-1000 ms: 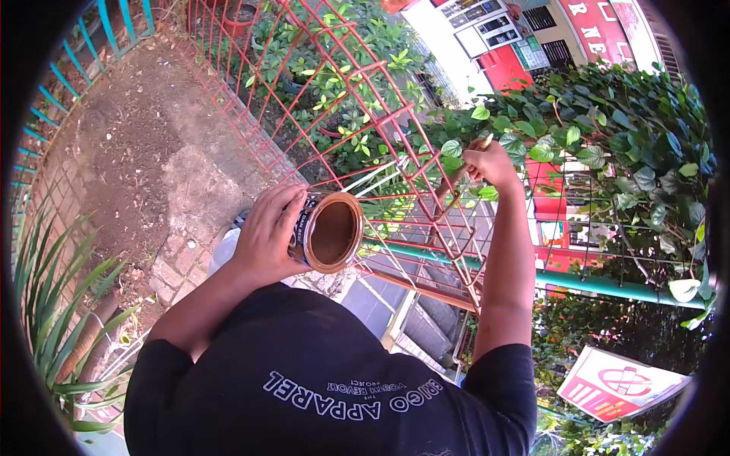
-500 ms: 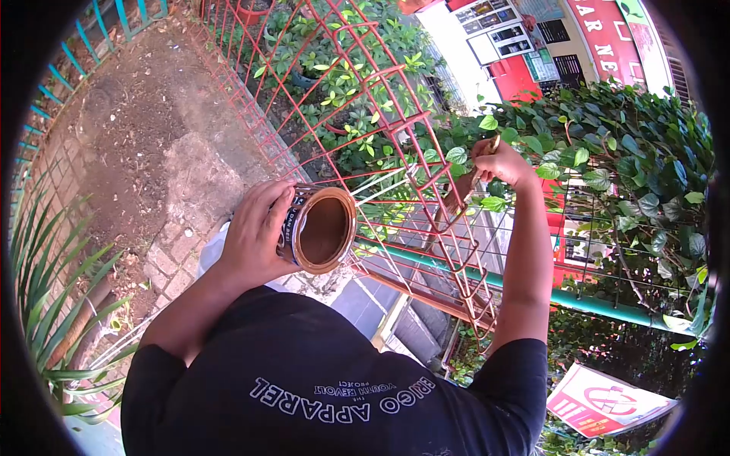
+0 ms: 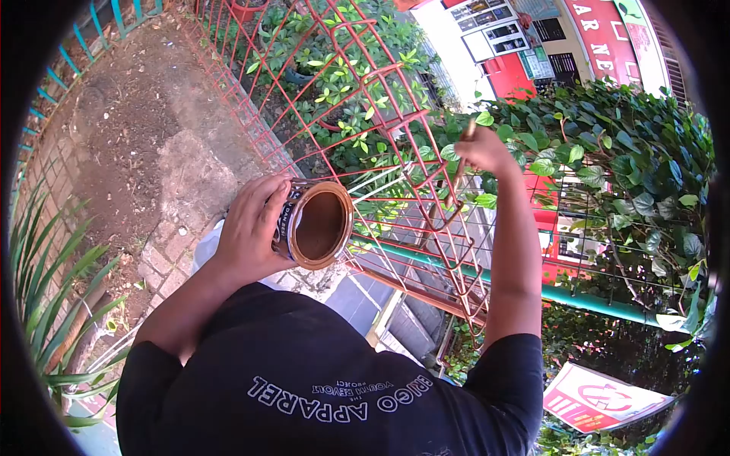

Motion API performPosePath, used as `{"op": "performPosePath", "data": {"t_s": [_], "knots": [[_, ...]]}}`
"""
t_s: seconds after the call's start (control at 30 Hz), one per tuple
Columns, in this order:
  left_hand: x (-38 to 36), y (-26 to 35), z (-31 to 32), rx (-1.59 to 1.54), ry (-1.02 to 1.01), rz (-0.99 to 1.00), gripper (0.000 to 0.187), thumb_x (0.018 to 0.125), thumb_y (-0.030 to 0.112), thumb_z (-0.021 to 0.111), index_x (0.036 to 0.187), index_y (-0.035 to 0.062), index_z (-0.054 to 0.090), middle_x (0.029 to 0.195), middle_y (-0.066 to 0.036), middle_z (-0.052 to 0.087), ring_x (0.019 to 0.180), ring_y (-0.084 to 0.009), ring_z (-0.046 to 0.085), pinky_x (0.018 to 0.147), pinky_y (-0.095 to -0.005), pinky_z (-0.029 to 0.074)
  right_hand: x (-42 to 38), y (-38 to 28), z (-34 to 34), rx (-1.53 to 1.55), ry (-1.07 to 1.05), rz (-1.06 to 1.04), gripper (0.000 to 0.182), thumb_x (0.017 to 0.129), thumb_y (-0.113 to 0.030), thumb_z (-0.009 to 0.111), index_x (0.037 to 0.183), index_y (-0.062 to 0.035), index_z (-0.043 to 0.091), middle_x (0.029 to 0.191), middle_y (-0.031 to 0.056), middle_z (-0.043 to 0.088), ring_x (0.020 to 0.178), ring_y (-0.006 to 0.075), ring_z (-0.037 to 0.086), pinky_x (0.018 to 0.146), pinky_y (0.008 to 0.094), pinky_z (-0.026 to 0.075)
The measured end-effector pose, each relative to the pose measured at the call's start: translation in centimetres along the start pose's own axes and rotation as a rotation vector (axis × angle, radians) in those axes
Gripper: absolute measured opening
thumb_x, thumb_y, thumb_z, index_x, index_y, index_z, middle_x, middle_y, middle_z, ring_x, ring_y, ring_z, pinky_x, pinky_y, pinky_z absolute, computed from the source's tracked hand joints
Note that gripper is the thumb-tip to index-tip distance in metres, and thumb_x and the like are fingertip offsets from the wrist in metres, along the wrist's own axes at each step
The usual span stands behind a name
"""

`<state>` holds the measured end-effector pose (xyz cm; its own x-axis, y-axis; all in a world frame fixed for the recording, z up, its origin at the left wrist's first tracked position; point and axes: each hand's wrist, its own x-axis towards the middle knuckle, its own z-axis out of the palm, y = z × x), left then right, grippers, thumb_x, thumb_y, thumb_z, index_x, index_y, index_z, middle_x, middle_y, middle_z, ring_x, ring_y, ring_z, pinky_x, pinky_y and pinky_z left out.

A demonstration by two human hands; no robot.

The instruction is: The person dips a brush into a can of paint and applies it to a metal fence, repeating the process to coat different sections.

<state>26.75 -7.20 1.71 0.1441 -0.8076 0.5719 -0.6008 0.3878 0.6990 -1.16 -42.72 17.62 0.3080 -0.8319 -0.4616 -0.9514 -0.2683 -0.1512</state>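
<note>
My left hand (image 3: 247, 224) is wrapped round a paint can (image 3: 286, 228) with a dark printed label. The can tilts so that its mouth shows, with brown paint (image 3: 319, 226) inside and smeared on the rim. At the right, my right hand (image 3: 487, 152) grips a paintbrush (image 3: 460, 181) by its handle, whose end (image 3: 471, 128) sticks out above the fingers. The bristle end points down toward the top bars of a wire fence (image 3: 433, 171), overlapping them in this view. Reddish-brown colour covers the fence bars.
Leafy climbing plants (image 3: 608, 144) crowd close to my right arm. A green pipe (image 3: 593, 302) runs behind the fence. Bushes (image 3: 334, 83) grow beyond the mesh. Bare soil (image 3: 129, 129) and paving bricks (image 3: 163, 266) lie to the left, near a long-leaved plant (image 3: 46, 281). A sign (image 3: 601, 399) stands lower right.
My right hand has shifted slightly left and up, and the brush has turned from a broad side view to a narrow edge view. The can stays in my left hand almost unmoved.
</note>
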Motion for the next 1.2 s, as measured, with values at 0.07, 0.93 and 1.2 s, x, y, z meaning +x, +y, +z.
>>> {"op": "performPosePath", "data": {"t_s": [0.07,0.93,1.2], "knots": [[0.1,0.0,0.0,0.001,0.009,0.014,0.120,0.060,0.034,0.093,0.156,0.0093,0.026,0.145,-0.021,0.046,0.130,-0.0423,0.050,0.109,-0.0564,0.039,-0.4,-0.4,-0.8,-0.039,0.019,0.022,0.030,0.076,-0.028,0.071,0.075,0.0015,0.068,0.061,0.0091,0.063,0.052,0.0183,0.061,0.050,0.0342,0.047],[1.3,1.7,0.4,0.024,-0.067,-0.055,0.126,0.056,0.035,0.096,0.155,0.0017,0.026,0.147,-0.021,0.046,0.136,-0.0413,0.046,0.113,-0.0518,0.038,-27.7,4.3,18.3,0.638,1.262,-0.201,0.015,0.076,-0.001,0.064,0.091,-0.0013,0.062,0.087,0.0073,0.064,0.081,0.0164,0.060,0.076,0.0327,0.051],[0.8,1.1,1.4,-0.160,-0.161,-0.151,0.153,0.051,0.019,0.103,0.159,0.0004,-0.003,0.155,-0.021,0.033,0.140,-0.0314,0.042,0.117,-0.0463,0.037,-24.1,1.3,29.5,0.529,1.292,0.025,0.028,0.078,0.004,0.073,0.105,-0.0019,0.068,0.099,0.0150,0.071,0.086,0.0278,0.071,0.081,0.0360,0.056]]}}
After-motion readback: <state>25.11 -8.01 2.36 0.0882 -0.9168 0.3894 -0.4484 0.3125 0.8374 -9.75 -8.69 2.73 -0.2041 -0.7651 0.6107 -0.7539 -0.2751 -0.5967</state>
